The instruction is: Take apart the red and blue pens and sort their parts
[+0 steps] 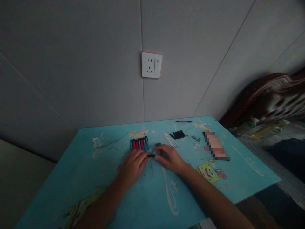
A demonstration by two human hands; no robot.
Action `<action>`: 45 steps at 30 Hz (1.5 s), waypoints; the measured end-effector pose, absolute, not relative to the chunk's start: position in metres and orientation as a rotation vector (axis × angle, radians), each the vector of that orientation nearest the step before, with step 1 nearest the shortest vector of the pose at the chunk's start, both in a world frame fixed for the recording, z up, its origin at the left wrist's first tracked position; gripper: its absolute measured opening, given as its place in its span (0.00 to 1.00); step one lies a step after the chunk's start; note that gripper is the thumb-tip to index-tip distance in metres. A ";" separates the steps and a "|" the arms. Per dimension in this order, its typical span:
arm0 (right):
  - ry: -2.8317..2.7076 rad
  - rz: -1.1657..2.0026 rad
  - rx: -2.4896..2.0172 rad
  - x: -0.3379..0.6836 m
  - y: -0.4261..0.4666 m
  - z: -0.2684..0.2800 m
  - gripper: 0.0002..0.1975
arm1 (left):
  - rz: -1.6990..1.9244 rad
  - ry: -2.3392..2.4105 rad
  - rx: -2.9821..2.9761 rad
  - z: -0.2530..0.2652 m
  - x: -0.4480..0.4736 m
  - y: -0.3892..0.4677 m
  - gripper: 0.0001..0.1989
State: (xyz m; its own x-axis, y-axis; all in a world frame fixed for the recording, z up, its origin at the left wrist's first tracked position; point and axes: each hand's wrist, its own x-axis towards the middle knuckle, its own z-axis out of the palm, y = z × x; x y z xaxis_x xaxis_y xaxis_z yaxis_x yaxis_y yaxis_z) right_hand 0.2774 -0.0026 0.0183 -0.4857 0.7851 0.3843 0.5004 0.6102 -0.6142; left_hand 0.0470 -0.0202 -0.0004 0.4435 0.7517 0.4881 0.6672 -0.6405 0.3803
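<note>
Level between my two hands is a short, dark pen part (150,156). My left hand (136,160) is closed around its left end, where the fingers hide the rest. At the opposite end, my right hand (169,158) pinches it between thumb and fingers. Just beyond my left hand lies a row of red and blue pen barrels (139,143) with dark ends. Some small grey pieces (158,145) sit behind my right fingers. Farther right are thin white pen refills (170,140) and several short black tubes (177,134).
A red and black pen (183,121) lies near the table's back edge. Small dark coiled pieces (195,138) and a blurred flat packet (216,145) are at right. The blue patterned tabletop (95,171) meets a grey wall with a white socket (151,65).
</note>
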 end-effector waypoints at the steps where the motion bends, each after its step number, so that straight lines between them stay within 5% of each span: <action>1: -2.183 0.560 -0.994 0.278 -0.002 0.019 0.14 | 0.968 1.275 2.542 0.000 0.047 -0.020 0.10; 7: -2.176 0.522 -1.003 0.278 -0.003 0.017 0.08 | 1.006 1.316 2.565 -0.005 0.045 -0.020 0.11; 19: -1.914 0.884 -1.169 0.270 -0.011 0.014 0.17 | 1.023 1.332 2.678 0.010 0.046 -0.028 0.13; 25: -2.038 0.879 -1.083 0.269 -0.014 0.020 0.16 | 1.291 1.279 2.058 0.007 0.050 -0.031 0.11; 32: -2.153 0.802 -0.819 0.262 -0.021 0.016 0.31 | 1.474 0.937 1.042 0.012 0.065 -0.037 0.15; 45: -2.333 0.857 -0.435 0.255 -0.034 0.037 0.13 | 1.301 0.704 0.809 0.012 0.067 -0.043 0.13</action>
State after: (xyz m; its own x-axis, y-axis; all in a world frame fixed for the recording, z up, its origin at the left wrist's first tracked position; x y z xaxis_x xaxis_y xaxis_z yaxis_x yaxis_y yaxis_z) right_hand 0.2545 -0.0337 0.0373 -0.7610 0.4863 0.4295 0.0927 0.7367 -0.6698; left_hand 0.0671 -0.0429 0.0117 0.1413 0.9900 -0.0020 -0.5429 0.0792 0.8361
